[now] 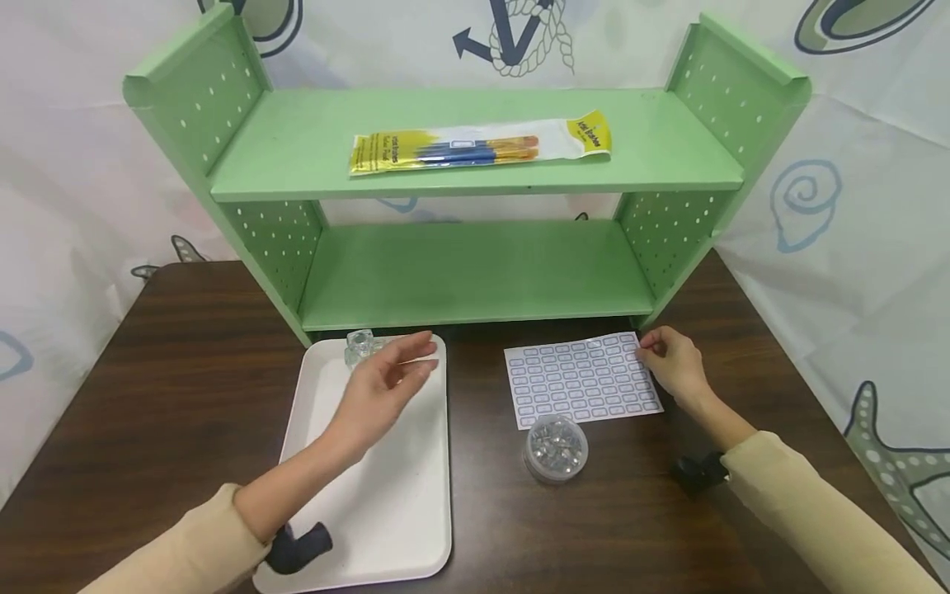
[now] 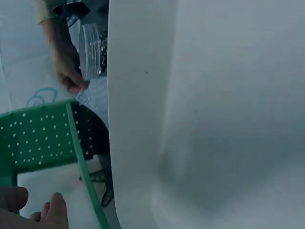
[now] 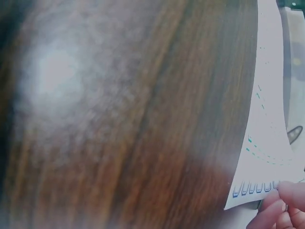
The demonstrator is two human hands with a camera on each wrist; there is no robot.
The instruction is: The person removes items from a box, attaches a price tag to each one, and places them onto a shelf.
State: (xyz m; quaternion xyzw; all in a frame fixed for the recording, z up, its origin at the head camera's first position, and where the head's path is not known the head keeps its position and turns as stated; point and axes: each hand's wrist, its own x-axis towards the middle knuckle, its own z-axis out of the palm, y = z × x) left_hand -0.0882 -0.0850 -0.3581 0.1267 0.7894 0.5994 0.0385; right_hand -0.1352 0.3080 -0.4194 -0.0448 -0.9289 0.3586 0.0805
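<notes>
My right hand [image 1: 675,361] pinches the right edge of a white sheet of labels [image 1: 579,378] printed with rows of small blue-bordered rectangles. In the right wrist view, the thumb and fingers [image 3: 281,205] meet at the sheet's edge. Above the white tray [image 1: 401,511] hovers my left hand [image 1: 377,398], fingers loosely bent, with nothing in it. Small clear faceted pieces [image 1: 359,345] sit at the tray's far end, partly hidden by that hand. A round clear tub [image 1: 556,449] of shiny transparent pieces stands against the sheet's near edge.
Behind the tray and sheet stands a green two-tier shelf [image 1: 475,268] with perforated sides. A packet of paintbrushes [image 1: 482,148] lies on its upper tier. Everything rests on a dark wooden table [image 1: 505,528], with a patterned white cloth [image 1: 839,280] behind.
</notes>
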